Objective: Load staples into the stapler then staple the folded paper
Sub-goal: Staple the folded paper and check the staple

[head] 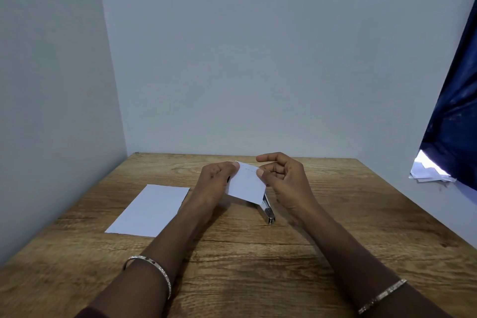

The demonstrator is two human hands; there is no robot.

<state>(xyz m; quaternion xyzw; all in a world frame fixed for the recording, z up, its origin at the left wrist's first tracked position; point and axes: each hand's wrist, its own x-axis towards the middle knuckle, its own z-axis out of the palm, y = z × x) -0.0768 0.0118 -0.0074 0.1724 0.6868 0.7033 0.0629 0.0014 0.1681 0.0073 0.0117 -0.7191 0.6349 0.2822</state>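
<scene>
Both hands (258, 178) pinching folded paper (246, 186), stapler (268, 210) beneath

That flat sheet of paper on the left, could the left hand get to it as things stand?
Probably yes: the flat sheet lies uncovered beside the left hand, but both it and the right hand are pinching the small folded paper.

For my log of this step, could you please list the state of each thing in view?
Folded paper: held up by both hands.
Stapler: lying on the table, untouched.
Flat sheet: lying on the table.
Left hand: pinching the paper.
Right hand: pinching the paper.
</scene>
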